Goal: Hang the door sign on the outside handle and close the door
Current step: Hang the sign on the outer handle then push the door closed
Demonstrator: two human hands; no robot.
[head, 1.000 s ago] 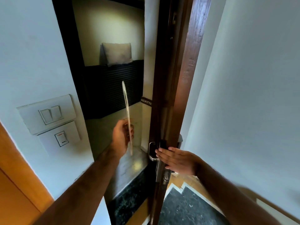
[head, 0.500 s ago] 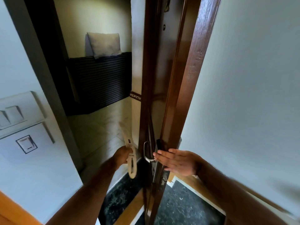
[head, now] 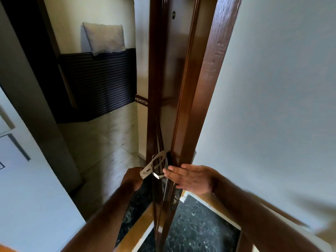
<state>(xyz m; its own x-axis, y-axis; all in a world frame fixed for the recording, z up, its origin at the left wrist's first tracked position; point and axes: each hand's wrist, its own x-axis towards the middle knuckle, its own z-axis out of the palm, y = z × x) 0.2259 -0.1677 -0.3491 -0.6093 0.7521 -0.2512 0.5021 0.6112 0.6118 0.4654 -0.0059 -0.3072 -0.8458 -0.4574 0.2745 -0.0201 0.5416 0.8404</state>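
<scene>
Gripping the sign (head: 149,167) by its lower end, left hand (head: 132,179) has fingers curled shut around it, at 7 o'clock from the handle (head: 157,175). Sign's long axis runs diagonal: held end at 7 o'clock, loop end up at 1 o'clock, hole over the handle area on the outer face of the door (head: 198,91). Can't tell if the loop is fully seated on the lever. Right hand (head: 192,179) lies flat, fingers straight and together, tips touching the door edge just beside the handle, pointing at 9 o'clock. Door ajar. Pillow (head: 106,38) visible beyond, at 11 o'clock.
</scene>
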